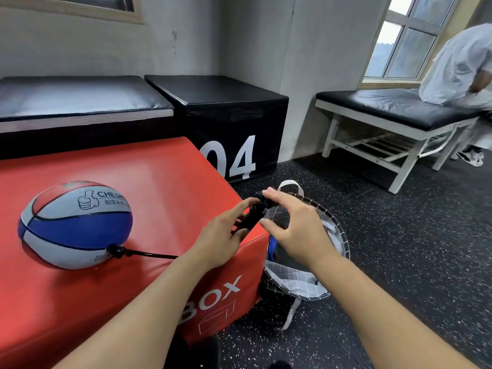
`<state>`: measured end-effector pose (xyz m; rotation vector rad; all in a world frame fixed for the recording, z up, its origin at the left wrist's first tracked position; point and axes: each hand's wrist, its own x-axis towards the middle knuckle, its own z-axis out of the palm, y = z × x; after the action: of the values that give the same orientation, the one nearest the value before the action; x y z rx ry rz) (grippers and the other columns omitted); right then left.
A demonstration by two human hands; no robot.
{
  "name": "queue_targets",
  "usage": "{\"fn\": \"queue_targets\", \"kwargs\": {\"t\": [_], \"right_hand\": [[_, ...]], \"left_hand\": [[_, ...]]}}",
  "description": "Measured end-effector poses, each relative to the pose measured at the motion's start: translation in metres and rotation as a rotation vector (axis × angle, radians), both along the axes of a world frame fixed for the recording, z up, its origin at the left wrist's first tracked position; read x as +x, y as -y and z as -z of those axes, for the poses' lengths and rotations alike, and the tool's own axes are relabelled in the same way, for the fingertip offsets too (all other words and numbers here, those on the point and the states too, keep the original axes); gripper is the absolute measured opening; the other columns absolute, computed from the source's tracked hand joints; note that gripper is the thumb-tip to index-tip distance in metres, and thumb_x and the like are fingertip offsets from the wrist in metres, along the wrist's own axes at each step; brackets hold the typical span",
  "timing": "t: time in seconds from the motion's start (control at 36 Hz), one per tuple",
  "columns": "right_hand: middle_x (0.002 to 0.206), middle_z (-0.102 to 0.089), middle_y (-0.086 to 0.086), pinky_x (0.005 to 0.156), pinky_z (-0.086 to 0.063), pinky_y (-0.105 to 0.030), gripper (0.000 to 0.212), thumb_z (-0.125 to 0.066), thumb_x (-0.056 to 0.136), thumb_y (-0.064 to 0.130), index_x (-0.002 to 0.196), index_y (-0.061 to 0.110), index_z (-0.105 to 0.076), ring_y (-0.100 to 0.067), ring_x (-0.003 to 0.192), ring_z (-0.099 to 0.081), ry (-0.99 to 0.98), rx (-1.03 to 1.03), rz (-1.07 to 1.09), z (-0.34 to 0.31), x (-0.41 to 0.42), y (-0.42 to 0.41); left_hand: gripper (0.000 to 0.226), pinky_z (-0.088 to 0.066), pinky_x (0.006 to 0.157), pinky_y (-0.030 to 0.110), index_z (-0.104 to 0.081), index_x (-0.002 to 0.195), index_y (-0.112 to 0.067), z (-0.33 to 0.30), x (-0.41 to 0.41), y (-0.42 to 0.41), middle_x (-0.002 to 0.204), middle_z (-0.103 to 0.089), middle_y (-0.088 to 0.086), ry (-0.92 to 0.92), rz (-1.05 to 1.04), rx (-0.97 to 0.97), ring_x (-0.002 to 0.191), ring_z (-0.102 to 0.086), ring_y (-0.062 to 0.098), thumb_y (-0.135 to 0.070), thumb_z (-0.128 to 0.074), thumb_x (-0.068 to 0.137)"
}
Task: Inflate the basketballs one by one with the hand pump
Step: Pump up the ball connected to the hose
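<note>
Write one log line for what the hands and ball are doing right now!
left hand grips pump | right hand at pump top | hose plugged into basketball | ball on red box
</note>
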<state>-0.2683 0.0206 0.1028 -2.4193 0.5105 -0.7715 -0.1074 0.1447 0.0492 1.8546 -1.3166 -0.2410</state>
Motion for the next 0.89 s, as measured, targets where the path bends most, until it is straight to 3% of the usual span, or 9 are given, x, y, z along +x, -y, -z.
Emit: {"fn": "queue_targets", "kwargs": {"t": [0.08, 0.17, 0.31, 0.53, 0.67, 0.75, 0.83, 0.89], "right_hand": [[0.137, -0.065, 0.020, 0.110, -0.051, -0.034, 0.046, -0.083, 0.088, 0.023, 0.131, 0.034, -0.070, 0.000, 0.124, -0.063, 0.096, 0.091, 0.020, 0.005, -0.001, 0.004], [0.121, -0.071, 0.023, 0.097, -0.058, -0.034, 0.033, -0.085, 0.087, 0.026, 0.116, 0.036, -0.073, -0.001, 0.108, -0.069, 0.158, 0.209, 0.050, 0.007, -0.004, 0.006], [0.103, -0.074, 0.019, 0.085, -0.061, -0.029, 0.027, -0.083, 0.087, 0.022, 0.112, 0.031, -0.074, -0.001, 0.098, -0.071, 0.192, 0.178, 0.075, 0.007, -0.011, 0.007], [0.105, -0.076, 0.015, 0.081, -0.059, -0.021, 0.025, -0.080, 0.090, 0.014, 0.110, 0.029, -0.076, -0.002, 0.099, -0.071, 0.356, 0.195, 0.119, -0.018, -0.032, 0.012], [0.101, -0.078, 0.009, 0.077, -0.064, -0.035, 0.026, -0.078, 0.092, 0.011, 0.106, 0.033, -0.075, -0.014, 0.094, -0.075, 0.543, 0.244, 0.161, -0.036, -0.049, 0.016], [0.106, -0.077, 0.006, 0.081, -0.063, -0.034, 0.024, -0.078, 0.093, 0.012, 0.111, 0.028, -0.075, -0.015, 0.098, -0.075, 0.647, 0.239, 0.208, -0.041, -0.054, 0.019], [0.110, -0.076, 0.008, 0.080, -0.062, -0.029, 0.023, -0.077, 0.096, 0.017, 0.117, 0.023, -0.075, -0.011, 0.093, -0.073, 0.629, 0.176, 0.221, -0.040, -0.053, 0.017], [0.122, -0.073, 0.011, 0.087, -0.060, -0.029, 0.030, -0.076, 0.097, 0.023, 0.127, 0.024, -0.073, -0.008, 0.102, -0.072, 0.576, 0.098, 0.216, -0.039, -0.050, 0.014]], "left_hand": [[0.085, -0.056, 0.098, 0.048, -0.030, 0.146, -0.070, -0.001, -0.004, 0.000, 0.121, -0.065, -0.012, 0.029, 0.001, 0.011, 0.115, -0.065, 0.011, -0.008, -0.066, 0.099], [0.084, -0.056, 0.098, 0.047, -0.030, 0.146, -0.069, -0.002, -0.009, 0.000, 0.122, -0.065, -0.012, 0.070, 0.006, 0.018, 0.115, -0.064, 0.011, -0.009, -0.066, 0.099], [0.081, -0.055, 0.096, 0.047, -0.031, 0.149, -0.066, -0.002, -0.014, 0.001, 0.126, -0.066, -0.011, 0.125, 0.013, 0.032, 0.115, -0.064, 0.014, -0.012, -0.065, 0.099], [0.083, -0.056, 0.093, 0.049, -0.029, 0.148, -0.068, -0.001, -0.014, 0.002, 0.120, -0.065, -0.011, 0.152, 0.018, 0.043, 0.111, -0.065, 0.017, -0.012, -0.066, 0.100], [0.083, -0.057, 0.093, 0.050, -0.029, 0.148, -0.069, 0.000, -0.014, 0.005, 0.120, -0.065, -0.011, 0.165, 0.039, 0.060, 0.111, -0.065, 0.018, -0.012, -0.066, 0.100], [0.082, -0.056, 0.093, 0.050, -0.029, 0.148, -0.069, 0.000, -0.013, 0.007, 0.119, -0.064, -0.011, 0.159, 0.044, 0.064, 0.110, -0.065, 0.018, -0.014, -0.066, 0.100], [0.081, -0.057, 0.092, 0.049, -0.029, 0.148, -0.069, 0.001, -0.012, 0.007, 0.118, -0.064, -0.012, 0.151, 0.044, 0.061, 0.109, -0.065, 0.019, -0.014, -0.066, 0.100], [0.081, -0.057, 0.092, 0.049, -0.030, 0.147, -0.068, 0.002, -0.010, 0.006, 0.118, -0.065, -0.012, 0.140, 0.042, 0.052, 0.109, -0.065, 0.018, -0.014, -0.067, 0.100]]}}
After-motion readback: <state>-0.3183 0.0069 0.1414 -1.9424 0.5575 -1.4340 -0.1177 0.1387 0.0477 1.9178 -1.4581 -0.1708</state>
